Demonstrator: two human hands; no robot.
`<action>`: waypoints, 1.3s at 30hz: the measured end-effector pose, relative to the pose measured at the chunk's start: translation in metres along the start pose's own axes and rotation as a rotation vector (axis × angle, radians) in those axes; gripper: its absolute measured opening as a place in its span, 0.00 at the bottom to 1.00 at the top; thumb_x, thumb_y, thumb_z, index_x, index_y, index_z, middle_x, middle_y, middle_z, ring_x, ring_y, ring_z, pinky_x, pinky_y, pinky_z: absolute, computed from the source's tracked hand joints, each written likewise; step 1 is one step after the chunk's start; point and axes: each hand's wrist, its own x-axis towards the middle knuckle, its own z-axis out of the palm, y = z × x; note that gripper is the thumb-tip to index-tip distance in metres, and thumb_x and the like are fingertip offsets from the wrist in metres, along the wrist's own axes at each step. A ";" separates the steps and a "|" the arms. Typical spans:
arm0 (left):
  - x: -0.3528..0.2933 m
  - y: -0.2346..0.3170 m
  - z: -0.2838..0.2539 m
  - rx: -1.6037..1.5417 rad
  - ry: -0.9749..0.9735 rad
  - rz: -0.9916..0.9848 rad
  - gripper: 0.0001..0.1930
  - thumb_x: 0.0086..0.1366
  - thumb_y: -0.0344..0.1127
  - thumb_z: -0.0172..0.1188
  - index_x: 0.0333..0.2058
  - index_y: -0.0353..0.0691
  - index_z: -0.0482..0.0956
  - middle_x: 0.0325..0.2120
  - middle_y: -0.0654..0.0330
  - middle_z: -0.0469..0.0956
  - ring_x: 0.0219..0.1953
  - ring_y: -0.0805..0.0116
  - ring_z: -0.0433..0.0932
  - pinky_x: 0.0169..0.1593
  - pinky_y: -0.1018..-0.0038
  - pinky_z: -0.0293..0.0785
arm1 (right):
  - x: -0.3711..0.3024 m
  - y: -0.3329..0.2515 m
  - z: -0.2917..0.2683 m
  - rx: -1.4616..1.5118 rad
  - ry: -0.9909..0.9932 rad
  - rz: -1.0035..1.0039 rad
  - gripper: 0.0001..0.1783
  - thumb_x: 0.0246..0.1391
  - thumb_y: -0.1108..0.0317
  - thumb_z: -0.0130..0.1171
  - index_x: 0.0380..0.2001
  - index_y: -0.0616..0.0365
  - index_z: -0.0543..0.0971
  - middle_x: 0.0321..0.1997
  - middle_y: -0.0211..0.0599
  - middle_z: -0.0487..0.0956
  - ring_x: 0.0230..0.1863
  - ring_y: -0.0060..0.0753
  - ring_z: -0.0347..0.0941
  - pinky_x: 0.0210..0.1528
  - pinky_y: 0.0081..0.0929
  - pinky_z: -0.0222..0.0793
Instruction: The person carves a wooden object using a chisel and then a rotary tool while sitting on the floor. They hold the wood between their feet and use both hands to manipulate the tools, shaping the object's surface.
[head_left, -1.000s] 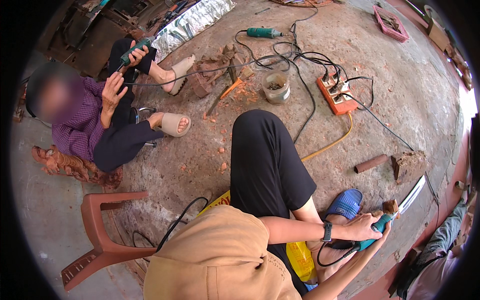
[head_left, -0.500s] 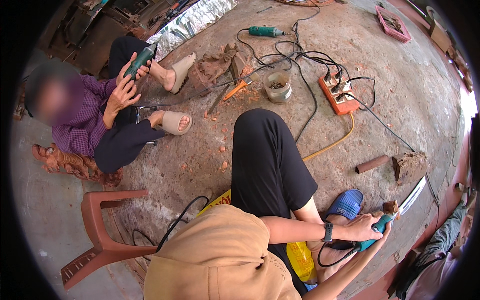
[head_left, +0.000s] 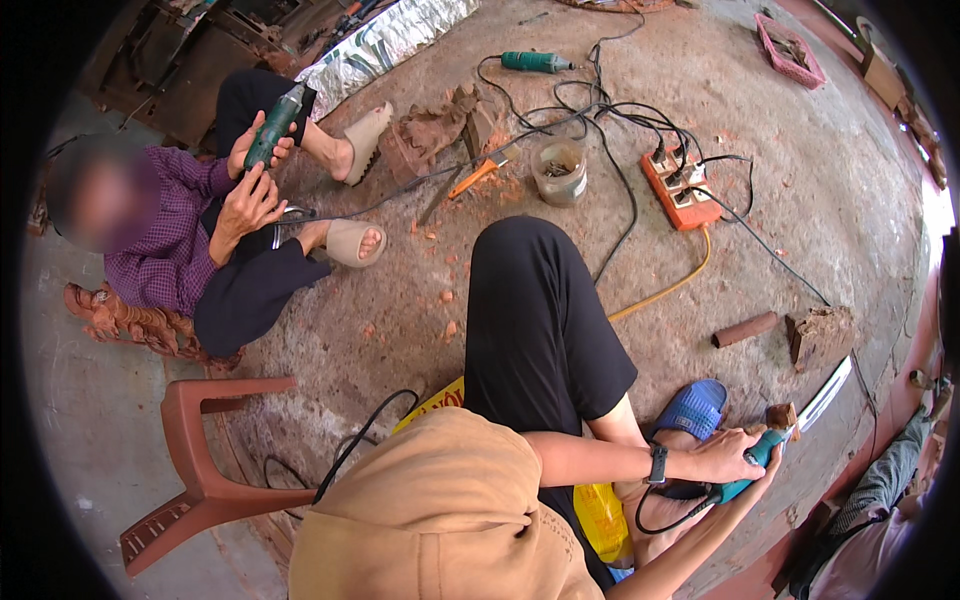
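My left hand, with a dark watch on its wrist, wraps over the teal body of a corded rotary grinder. My right hand closes round the same tool from the lower right. The grinder's front end meets a small brown block of wood beside my foot in a blue slipper; the exact contact is too small to make out. A black cord loops from the tool's rear past my leg.
At left a co-worker in a checked shirt holds a green grinder. An orange power strip with tangled cords, a clear tub, an idle grinder and wood pieces lie about. A brown chair stands lower left.
The co-worker's grinder has tilted more upright and shifted slightly left, with their hands moving along. My hands and grinder stay almost in place.
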 end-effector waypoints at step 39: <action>0.024 0.000 0.005 -0.159 -0.259 -0.233 0.28 0.64 0.37 0.63 0.59 0.29 0.70 0.40 0.60 0.79 0.38 0.80 0.76 0.42 0.82 0.75 | -0.040 -0.026 0.049 0.053 0.107 0.016 0.18 0.58 0.51 0.58 0.30 0.57 0.74 0.25 0.30 0.74 0.23 0.22 0.72 0.24 0.22 0.69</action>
